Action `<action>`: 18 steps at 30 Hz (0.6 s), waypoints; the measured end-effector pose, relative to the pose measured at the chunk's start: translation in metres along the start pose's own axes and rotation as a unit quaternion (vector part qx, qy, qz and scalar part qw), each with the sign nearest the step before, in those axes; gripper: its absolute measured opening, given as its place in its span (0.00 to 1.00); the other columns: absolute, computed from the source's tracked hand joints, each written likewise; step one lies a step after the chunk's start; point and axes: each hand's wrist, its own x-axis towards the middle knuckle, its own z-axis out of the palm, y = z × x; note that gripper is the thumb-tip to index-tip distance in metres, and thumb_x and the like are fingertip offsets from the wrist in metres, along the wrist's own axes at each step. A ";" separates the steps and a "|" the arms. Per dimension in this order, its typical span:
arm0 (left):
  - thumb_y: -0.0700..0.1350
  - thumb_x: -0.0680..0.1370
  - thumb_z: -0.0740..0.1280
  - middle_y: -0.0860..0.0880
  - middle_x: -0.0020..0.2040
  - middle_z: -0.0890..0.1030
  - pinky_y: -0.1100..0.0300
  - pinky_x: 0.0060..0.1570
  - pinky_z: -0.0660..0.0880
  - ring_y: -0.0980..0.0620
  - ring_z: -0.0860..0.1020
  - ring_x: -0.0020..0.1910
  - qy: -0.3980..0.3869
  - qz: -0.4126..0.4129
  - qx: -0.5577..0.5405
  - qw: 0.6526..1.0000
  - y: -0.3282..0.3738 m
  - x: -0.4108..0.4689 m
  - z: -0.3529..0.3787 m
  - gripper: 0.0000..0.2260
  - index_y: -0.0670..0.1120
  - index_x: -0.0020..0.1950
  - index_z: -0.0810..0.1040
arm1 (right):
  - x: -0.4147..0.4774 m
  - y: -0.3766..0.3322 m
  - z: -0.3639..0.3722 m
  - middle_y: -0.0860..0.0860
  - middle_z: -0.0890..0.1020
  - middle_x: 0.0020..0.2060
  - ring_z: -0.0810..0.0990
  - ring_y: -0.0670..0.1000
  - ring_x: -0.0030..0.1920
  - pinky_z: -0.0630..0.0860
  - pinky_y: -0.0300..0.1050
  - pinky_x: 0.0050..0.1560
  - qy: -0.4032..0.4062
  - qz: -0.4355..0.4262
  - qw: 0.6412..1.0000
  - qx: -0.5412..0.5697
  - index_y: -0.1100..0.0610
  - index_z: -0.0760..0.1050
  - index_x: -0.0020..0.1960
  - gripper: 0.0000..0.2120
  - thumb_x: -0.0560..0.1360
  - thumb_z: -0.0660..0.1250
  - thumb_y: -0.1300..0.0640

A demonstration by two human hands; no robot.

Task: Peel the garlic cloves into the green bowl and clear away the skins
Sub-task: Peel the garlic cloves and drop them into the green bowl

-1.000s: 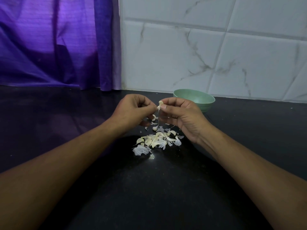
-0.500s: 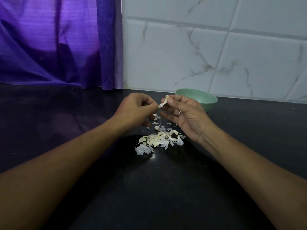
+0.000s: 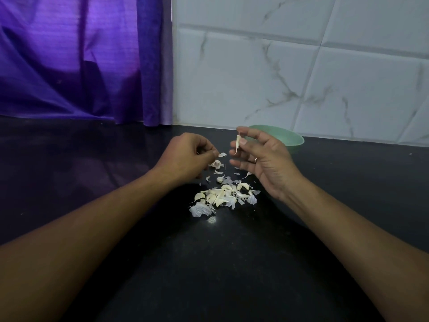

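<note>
Black speckled stone countertop [image 3: 232, 263]: plenty of bare room in front and to both sides. Its back edge meets the white marble-look tiled wall [image 3: 278, 77] and the purple fabric curtain [image 3: 81, 66].

Right hand [image 3: 267, 159] is raised just in front of the bowl. Thumb and forefinger pinch a slim cream garlic clove [image 3: 238, 141] near its top, tail hanging down, other fingers loosely spread. Left hand [image 3: 185, 156] is curled, its fingertips pinching a small papery white skin flake [image 3: 222, 155] just apart from the clove.

Pale green round bowl [image 3: 291, 139] sits near the wall, partly hidden by the right hand; contents not visible. Loose pile of cloves and skins [image 3: 222, 196] lies on the counter between the wrists.

The clove is probably light and firm, likely slick once bare, so a pinch across the fat middle should hold best. The path to the bowl looks short and clear. The skins are near weightless and brittle, will likely scatter, and are better swept together than picked up singly.
</note>
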 end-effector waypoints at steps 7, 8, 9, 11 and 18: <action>0.46 0.75 0.79 0.49 0.37 0.85 0.57 0.33 0.83 0.54 0.84 0.35 -0.003 0.006 -0.016 1.000 0.004 -0.003 0.000 0.06 0.46 0.43 0.85 | -0.002 0.003 0.002 0.59 0.87 0.48 0.85 0.53 0.42 0.85 0.51 0.48 -0.017 0.009 0.998 -0.064 0.61 0.80 0.54 0.06 0.78 0.72 0.64; 0.44 0.74 0.79 0.49 0.37 0.85 0.58 0.32 0.82 0.55 0.83 0.35 -0.005 0.000 -0.024 1.000 0.004 -0.003 0.000 0.06 0.45 0.44 0.84 | -0.002 0.003 0.002 0.60 0.87 0.48 0.85 0.53 0.42 0.85 0.50 0.47 -0.020 0.010 0.998 -0.065 0.61 0.79 0.54 0.06 0.78 0.72 0.65; 0.43 0.74 0.79 0.48 0.38 0.85 0.59 0.31 0.81 0.56 0.82 0.34 -0.008 -0.006 -0.034 0.999 0.004 -0.002 0.001 0.06 0.45 0.45 0.84 | -0.002 0.003 0.003 0.61 0.87 0.48 0.85 0.53 0.42 0.85 0.49 0.46 -0.023 0.012 0.997 -0.067 0.61 0.79 0.53 0.06 0.77 0.72 0.65; 0.40 0.75 0.78 0.47 0.39 0.85 0.60 0.31 0.80 0.55 0.83 0.36 -0.020 -0.021 -0.070 0.997 0.004 -0.001 0.001 0.05 0.44 0.47 0.83 | -0.003 0.003 0.003 0.61 0.87 0.48 0.85 0.53 0.42 0.85 0.49 0.45 -0.029 0.011 0.997 -0.074 0.62 0.79 0.53 0.06 0.77 0.72 0.65; 0.44 0.79 0.74 0.47 0.40 0.86 0.59 0.34 0.82 0.54 0.83 0.37 -0.049 -0.042 -0.195 0.979 0.008 -0.003 0.003 0.07 0.40 0.51 0.84 | -0.005 0.005 0.002 0.60 0.87 0.47 0.86 0.55 0.42 0.86 0.54 0.47 -0.055 -0.012 0.991 -0.118 0.63 0.81 0.55 0.09 0.76 0.74 0.63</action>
